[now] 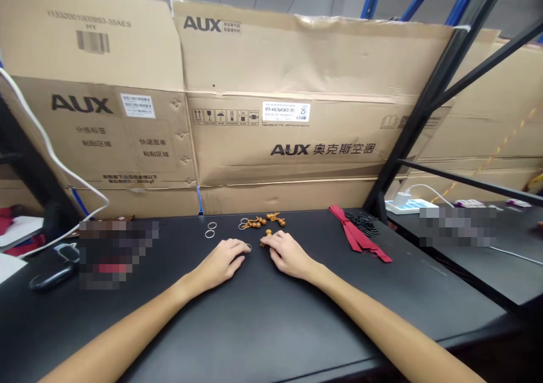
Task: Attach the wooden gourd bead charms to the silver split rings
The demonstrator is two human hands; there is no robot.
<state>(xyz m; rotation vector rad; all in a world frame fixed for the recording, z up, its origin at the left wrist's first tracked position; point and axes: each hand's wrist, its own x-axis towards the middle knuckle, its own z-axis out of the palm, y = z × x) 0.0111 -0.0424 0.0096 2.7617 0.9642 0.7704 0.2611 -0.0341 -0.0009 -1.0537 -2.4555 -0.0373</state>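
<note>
My left hand [224,263] rests low over the black table, its fingers curled together on a small metal split ring [248,248]. Facing it, my right hand [289,255] pinches a brown wooden bead pendant [268,234], partly covered by the fingers. Just beyond both hands lie more brown bead pendants with yellowish cords [278,219], one group [255,223] touching a ring. Two loose metal rings, a nearer one [210,233] and a farther one [212,225], sit behind my left hand.
Red ribbon strips [356,233] and a pile of black pieces [362,223] lie at the right. Cardboard sheets [297,168] stand along the back. A dark rack post [418,117] rises at right. At left are a black mouse-like object [53,275] and a white cable [51,145].
</note>
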